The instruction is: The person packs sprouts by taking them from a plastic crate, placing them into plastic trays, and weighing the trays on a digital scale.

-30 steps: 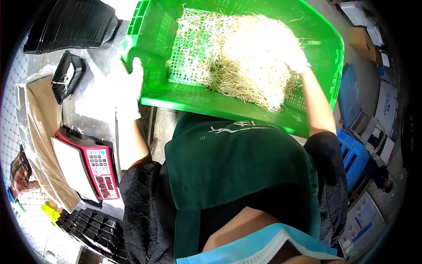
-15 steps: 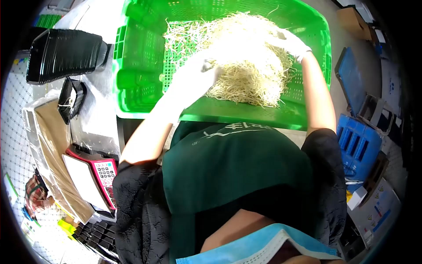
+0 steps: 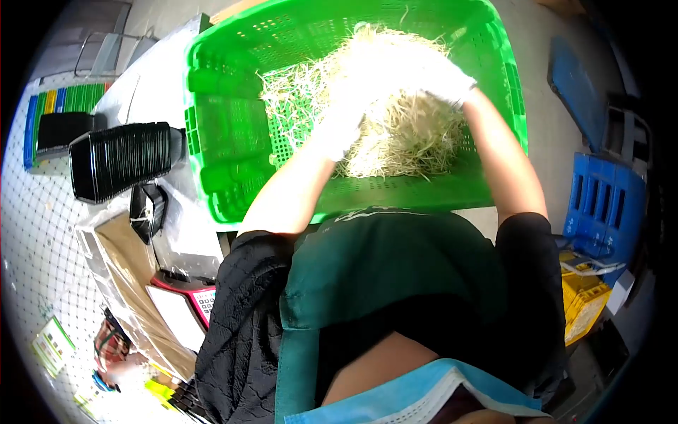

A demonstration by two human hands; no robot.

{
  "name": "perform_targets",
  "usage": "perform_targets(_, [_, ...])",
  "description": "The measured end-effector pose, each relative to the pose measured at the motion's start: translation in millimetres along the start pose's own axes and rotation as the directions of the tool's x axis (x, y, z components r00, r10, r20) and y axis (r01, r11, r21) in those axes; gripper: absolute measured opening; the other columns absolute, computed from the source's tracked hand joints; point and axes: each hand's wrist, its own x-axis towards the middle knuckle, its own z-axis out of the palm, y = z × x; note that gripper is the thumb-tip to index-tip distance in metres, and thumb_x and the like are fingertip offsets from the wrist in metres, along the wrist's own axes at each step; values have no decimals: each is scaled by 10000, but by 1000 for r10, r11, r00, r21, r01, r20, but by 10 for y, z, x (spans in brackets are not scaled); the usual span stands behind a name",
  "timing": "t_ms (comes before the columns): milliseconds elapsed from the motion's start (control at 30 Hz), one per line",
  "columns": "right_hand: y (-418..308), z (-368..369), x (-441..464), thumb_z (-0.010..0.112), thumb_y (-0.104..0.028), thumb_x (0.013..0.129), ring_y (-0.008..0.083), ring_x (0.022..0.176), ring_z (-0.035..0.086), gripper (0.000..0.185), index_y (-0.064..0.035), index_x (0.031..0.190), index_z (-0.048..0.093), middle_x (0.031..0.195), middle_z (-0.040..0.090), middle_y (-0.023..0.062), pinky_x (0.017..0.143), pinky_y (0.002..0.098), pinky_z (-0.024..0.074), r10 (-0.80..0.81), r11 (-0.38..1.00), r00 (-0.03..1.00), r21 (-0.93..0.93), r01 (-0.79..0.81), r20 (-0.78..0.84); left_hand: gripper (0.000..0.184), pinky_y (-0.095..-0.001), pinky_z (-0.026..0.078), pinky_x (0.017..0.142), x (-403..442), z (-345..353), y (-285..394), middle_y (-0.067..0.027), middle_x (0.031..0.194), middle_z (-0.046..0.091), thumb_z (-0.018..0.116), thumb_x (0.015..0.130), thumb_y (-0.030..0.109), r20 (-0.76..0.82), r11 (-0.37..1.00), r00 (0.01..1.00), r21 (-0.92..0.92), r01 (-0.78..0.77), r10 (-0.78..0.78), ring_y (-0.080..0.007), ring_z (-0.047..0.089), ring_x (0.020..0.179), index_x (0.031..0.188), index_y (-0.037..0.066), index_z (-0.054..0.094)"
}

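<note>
A heap of pale, thin strands that look like bean sprouts (image 3: pixel 406 145) lies in a large green perforated crate (image 3: pixel 233 134). My left hand (image 3: pixel 340 131), in a white glove, is at the left side of the heap, touching it. On the heap's right side is my right hand (image 3: pixel 450 81), also white-gloved, reaching in from the right. Strong glare bleaches the top of the heap and the fingers of both hands, so I cannot make out how far they are closed. Loose strands are scattered over the crate floor left of the heap.
Left of the crate stand a nested stack of black trays (image 3: pixel 127 159) and a single black tray (image 3: pixel 147 212) with a few strands. Nearer me are an open cardboard box (image 3: pixel 134 275) and a red scale (image 3: pixel 185 290). Blue (image 3: pixel 604 205) and yellow crates (image 3: pixel 585 297) are at the right.
My view has shifted, so the surroundings at the left sit further right and lower. My left hand has moved in against the heap; my right hand stays on its right side.
</note>
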Motion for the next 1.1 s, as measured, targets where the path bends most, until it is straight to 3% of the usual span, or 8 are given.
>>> perform_targets(333, [655, -162, -256, 637, -281, 848, 190, 1120, 523, 535, -38, 1301, 489, 1266, 550, 120, 965, 296, 412, 618, 785, 786, 29, -618, 24, 577, -377, 458, 959, -87, -951, -258, -139, 1288, 525, 598, 879, 325, 9, 812, 829, -194, 550, -559, -216, 525, 1160, 1330, 10, 425])
perform_targets(500, [897, 72, -235, 625, -351, 851, 198, 1086, 538, 580, -42, 1316, 469, 1241, 564, 127, 967, 282, 400, 606, 754, 774, -180, -632, -181, 555, -375, 477, 932, -91, -958, -183, -137, 1272, 538, 576, 897, 331, -31, 801, 804, -122, 587, -594, -215, 541, 1136, 1329, 15, 431])
perform_targets(600, [927, 282, -238, 597, -434, 851, 229, 1171, 492, 629, -66, 1339, 448, 1296, 519, 143, 1007, 309, 367, 604, 783, 793, 252, -569, -86, 538, -372, 485, 921, -72, -854, -253, -135, 1265, 543, 567, 904, 332, -15, 821, 827, -139, 555, -562, -214, 547, 1128, 1325, 21, 439])
perform_targets(667, [764, 469, -142, 596, -491, 829, 254, 1255, 416, 696, -81, 1362, 418, 1361, 452, 154, 1047, 346, 325, 125, 949, 992, -290, -120, -4, 513, -365, 485, 920, -49, -678, -291, -130, 1262, 546, 566, 908, 324, 22, 844, 863, -197, 499, -505, -212, 545, 1131, 1314, 31, 455])
perform_targets(733, [341, 770, -131, 553, -473, 858, 275, 1281, 387, 645, -106, 1370, 413, 1390, 423, 142, 1064, 375, 305, 170, 896, 985, -417, -149, 13, 526, -360, 483, 921, -13, -520, -363, -122, 1267, 545, 578, 890, 288, 70, 873, 901, -228, 432, -427, -219, 540, 1144, 1331, 41, 435])
perform_targets(833, [137, 970, -60, 508, -440, 890, 294, 1295, 374, 570, -127, 1361, 435, 1408, 410, 132, 1079, 395, 291, 267, 786, 961, -562, -259, -69, 578, -360, 486, 931, 117, -558, -524, -116, 1280, 536, 577, 864, 260, 163, 789, 987, 609, -85, -20, -238, 542, 1145, 1366, 46, 385])
perform_targets(967, [223, 468, -52, 529, -412, 880, 285, 1259, 422, 536, -106, 1318, 493, 1360, 465, 149, 1077, 355, 298, 376, 925, 922, 22, -380, 91, 566, -359, 491, 929, 45, -566, -179, -115, 1272, 541, 561, 868, 249, 144, 953, 942, 55, 297, -302, -239, 546, 1138, 1365, 44, 383])
perform_targets(1100, [175, -41, -119, 519, -393, 902, 274, 1223, 448, 559, -81, 1357, 430, 1346, 466, 168, 1007, 344, 381, 353, 929, 904, -203, -309, 241, 555, -357, 497, 928, -95, -699, 38, -115, 1264, 546, 544, 871, 237, 168, 878, 885, -142, 457, -433, -241, 551, 1131, 1364, 41, 382])
